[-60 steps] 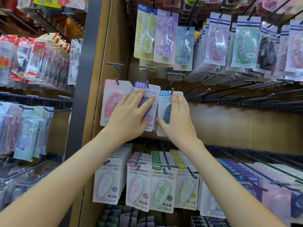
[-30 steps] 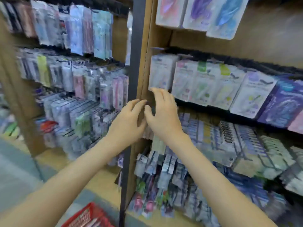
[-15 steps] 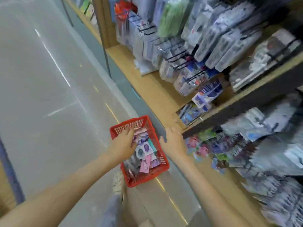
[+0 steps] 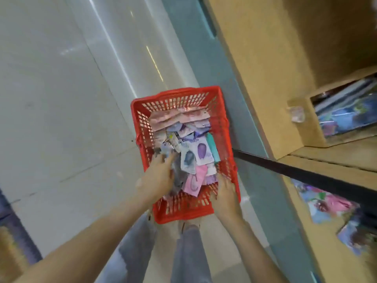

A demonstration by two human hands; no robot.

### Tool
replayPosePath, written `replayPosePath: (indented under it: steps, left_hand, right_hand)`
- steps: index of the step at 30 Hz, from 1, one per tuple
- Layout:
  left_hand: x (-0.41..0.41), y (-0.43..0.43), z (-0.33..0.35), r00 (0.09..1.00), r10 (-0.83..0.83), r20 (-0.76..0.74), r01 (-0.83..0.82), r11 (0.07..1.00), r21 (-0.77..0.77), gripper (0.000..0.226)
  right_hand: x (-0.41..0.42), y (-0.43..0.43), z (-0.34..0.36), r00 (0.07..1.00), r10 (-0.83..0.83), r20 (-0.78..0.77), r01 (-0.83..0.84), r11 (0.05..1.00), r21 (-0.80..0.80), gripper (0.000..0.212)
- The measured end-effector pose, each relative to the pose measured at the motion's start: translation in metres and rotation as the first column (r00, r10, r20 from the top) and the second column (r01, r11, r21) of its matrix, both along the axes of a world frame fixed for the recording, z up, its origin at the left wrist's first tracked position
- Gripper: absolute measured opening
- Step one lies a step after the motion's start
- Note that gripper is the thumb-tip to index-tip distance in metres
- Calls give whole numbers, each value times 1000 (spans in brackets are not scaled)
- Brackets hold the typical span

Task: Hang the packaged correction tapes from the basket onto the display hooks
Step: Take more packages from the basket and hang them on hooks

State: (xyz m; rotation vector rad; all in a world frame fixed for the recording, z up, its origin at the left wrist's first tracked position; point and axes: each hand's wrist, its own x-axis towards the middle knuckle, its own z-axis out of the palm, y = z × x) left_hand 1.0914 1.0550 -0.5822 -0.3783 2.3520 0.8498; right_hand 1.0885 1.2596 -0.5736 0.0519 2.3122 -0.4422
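Note:
A red plastic basket stands on the floor below me, filled with several packaged correction tapes. Among them are a white packet with a purple oval, a pink packet and a teal piece. My left hand reaches into the near left of the basket, with its fingers stretched onto the packets. My right hand is at the near right corner, fingers pointing in over the packets by the rim. The picture is blurred, and no display hooks are in view.
The basket sits beside the grey-green base of a wooden shelf unit on the right. A black shelf edge juts out at mid height, with hanging packets under it. Pale floor tiles lie to the left. My trouser legs are below the basket.
My hands left the packets on the hooks and I turned down to the floor. Both hands have now come down into the red basket, which looks much nearer.

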Motion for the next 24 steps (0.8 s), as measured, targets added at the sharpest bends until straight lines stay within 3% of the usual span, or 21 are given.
replayPosePath:
  steps: [3,6,8,10,13,15,17,20,24]
  left_hand:
    - [-12,39,-68,995,-89,38,88,996,11,46]
    - [-28,73,-133,991,-128,28,131,983,-130,57]
    - [-30,84,-167,970,-191,148,219,955,-199,58]
    - [-26,91,-190,951,-237,200,287,916,-279,51]
    - [-24,90,-197,937,-322,136,349,834,-428,40]
    - [-23,83,-194,937,-333,109,343,811,-474,38]
    - [-24,74,-175,932,-293,216,355,862,-362,40]
    - [-31,56,-119,976,-112,186,166,936,-311,41]
    - [-52,33,-6,988,23,-152,-39,993,-108,42]
  right_hand:
    - [-12,5,-80,997,-76,1,76,997,-23,61]
    - [-29,-4,-154,996,-89,11,89,995,-35,63]
    - [-41,-13,-198,998,-59,-20,58,997,-43,65]
    - [-52,-21,-230,999,-9,-46,9,1000,10,68]
    - [-59,-28,-248,993,48,-110,-32,989,142,63]
    - [-62,-32,-245,992,-3,-126,24,986,167,57]
    - [-63,-35,-233,992,-39,-116,59,982,180,54]
    - [-63,-35,-172,985,-88,-150,109,984,138,54]
    - [-71,-35,-44,943,-223,-246,202,974,-106,56]
